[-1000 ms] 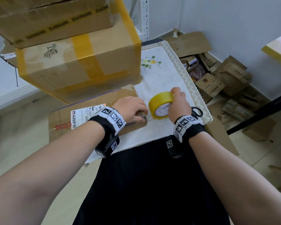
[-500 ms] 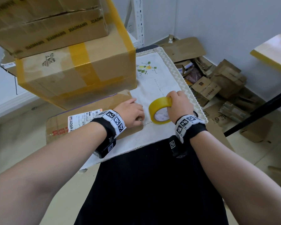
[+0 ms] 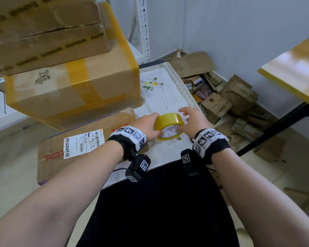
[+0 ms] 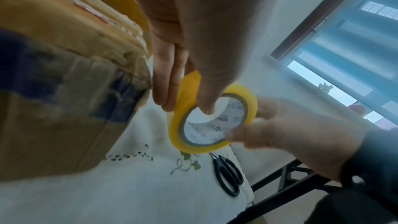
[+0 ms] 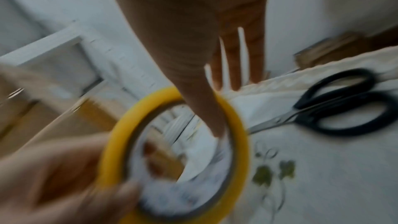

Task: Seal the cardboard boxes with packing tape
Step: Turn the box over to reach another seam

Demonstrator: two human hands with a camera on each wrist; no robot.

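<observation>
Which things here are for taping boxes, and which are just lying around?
For the job: tape, held by left hand and right hand; scissors; flat box.
Lying about: scrap cardboard; taped boxes; cloth.

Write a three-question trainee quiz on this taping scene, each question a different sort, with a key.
1. True or false: the tape roll lies flat on the white cloth.
2. Which hands hold the roll? A) left hand only B) right hand only C) both
3. Fill in: the black ___ lie on the cloth near the right hand.

Key: 1 false, it is held above the cloth. 2 C. 3 scissors.
</observation>
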